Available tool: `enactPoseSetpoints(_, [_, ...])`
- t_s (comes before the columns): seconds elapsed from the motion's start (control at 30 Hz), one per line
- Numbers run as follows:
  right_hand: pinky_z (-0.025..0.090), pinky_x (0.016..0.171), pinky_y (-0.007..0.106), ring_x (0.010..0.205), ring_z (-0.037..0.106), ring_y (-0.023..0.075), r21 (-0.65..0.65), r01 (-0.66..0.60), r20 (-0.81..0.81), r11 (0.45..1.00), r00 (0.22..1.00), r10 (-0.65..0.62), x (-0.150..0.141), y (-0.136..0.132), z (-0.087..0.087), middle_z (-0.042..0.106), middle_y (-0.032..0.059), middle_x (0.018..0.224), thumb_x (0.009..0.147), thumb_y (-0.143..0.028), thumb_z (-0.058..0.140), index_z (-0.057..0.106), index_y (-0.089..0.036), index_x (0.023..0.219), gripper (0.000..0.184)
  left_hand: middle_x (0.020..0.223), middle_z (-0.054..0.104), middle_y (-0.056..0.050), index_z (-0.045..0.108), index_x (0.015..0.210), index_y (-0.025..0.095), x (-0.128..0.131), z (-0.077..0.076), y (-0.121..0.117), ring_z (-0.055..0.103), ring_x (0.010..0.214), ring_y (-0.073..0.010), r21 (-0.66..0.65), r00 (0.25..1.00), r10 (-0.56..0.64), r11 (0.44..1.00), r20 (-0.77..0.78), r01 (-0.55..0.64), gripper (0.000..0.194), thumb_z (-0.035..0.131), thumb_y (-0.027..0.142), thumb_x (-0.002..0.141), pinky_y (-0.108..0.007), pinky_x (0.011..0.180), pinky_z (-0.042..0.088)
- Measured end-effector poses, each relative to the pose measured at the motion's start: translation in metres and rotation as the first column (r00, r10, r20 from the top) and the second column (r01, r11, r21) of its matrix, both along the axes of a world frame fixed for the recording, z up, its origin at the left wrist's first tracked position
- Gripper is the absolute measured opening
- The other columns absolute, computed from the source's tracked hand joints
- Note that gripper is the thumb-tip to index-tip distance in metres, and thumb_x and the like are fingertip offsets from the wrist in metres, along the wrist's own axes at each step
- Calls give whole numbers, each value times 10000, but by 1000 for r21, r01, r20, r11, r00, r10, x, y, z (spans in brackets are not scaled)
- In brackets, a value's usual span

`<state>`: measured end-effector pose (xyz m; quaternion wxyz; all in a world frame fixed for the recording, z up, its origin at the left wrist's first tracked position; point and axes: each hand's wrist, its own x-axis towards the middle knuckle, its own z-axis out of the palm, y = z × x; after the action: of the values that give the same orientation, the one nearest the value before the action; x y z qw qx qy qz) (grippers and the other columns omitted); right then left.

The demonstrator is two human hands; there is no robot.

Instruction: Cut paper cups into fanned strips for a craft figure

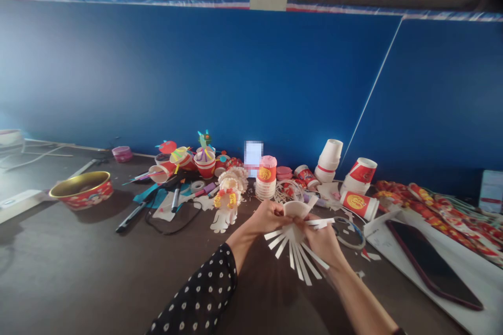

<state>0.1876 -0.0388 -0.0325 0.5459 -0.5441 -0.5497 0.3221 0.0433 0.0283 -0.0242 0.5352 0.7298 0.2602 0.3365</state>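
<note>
Between my two hands is a white paper cup (295, 211) whose side is cut into many narrow strips that fan out downward and to the sides. My left hand (268, 218) is closed on the cup's left side, fingers bent against it. On the other side, my right hand (319, 235) pinches the cup near the base of the strips, with a few strips sticking out past its fingers. Just left of my hands stands a white paper figure (227, 204) with yellow and red trim. Behind them is a stack of paper cups (267, 178) with a red-and-gold one on top.
A phone (432, 261) lies on a white box (477, 261) at right. Stacked cups (329, 162) and a tape roll (349, 233) are nearer the middle. Leftward are a black marker (131, 217), a red-gold bowl (84, 193) and cup crafts (205, 159). Paper scraps litter the table.
</note>
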Motion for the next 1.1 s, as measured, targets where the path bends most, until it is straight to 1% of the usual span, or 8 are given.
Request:
enactPoseSetpoints(0.23, [434,470,243,551,578,178,-15,44,8,999,999,-44,5,2,-6,655,34,614,686,-428,601,648,-150,763,292,450,360,54,525,503,110,-7,7,-1,289,442,-52,-16,986,8,1000,-169,-11,262,631,337,582,-207,424,203])
enactPoseSetpoints(0.37, [481,601,278,719,629,229,-20,66,45,998,997,-65,9,3,-7,693,59,765,644,-458,631,643,-138,876,396,430,354,52,507,458,116,-9,6,2,300,447,-59,-31,970,214,975,-113,-218,262,619,324,569,-210,433,209])
enactPoseSetpoints(0.47, [474,663,295,772,628,241,-23,167,125,986,979,-163,17,5,-7,693,74,800,672,-466,597,630,-130,906,411,416,312,59,466,430,127,-11,5,6,278,450,-57,-14,930,362,931,-60,-364,280,604,321,579,-213,435,191])
enactPoseSetpoints(0.57, [463,679,301,798,623,236,-12,317,224,948,925,-307,31,8,-7,681,90,861,739,-488,485,590,-129,971,441,420,312,61,450,439,135,-12,3,11,279,451,-57,-13,888,459,888,-16,-459,277,597,319,586,-211,434,190])
enactPoseSetpoints(0.67, [445,691,299,826,613,229,-14,398,372,917,853,-365,46,6,-4,669,92,898,757,-446,447,590,-153,944,376,441,368,54,474,483,135,-12,1,14,321,453,-61,-25,862,507,862,16,-507,221,586,291,592,-204,435,225])
enactPoseSetpoints(0.73, [420,671,317,781,608,240,-34,420,503,907,791,-348,54,3,-1,673,75,820,729,-389,489,617,-181,848,271,460,400,50,492,514,133,-11,0,15,349,460,-64,-27,847,530,848,33,-529,161,579,246,589,-198,441,250])
enactPoseSetpoints(0.87, [382,625,305,731,601,241,-113,367,708,923,682,-184,58,-7,4,663,45,747,657,-314,572,621,-209,735,139,453,404,55,458,492,146,-9,0,12,372,460,-63,-19,823,565,825,58,-565,121,552,155,569,-184,443,269])
enactPoseSetpoints(1.1, [372,669,306,860,581,267,-183,357,871,916,491,-17,52,-18,7,608,108,938,632,-248,584,582,-165,902,282,418,383,81,384,518,175,-8,1,8,404,376,-58,-57,807,582,813,98,-579,147,510,119,571,-164,378,277])
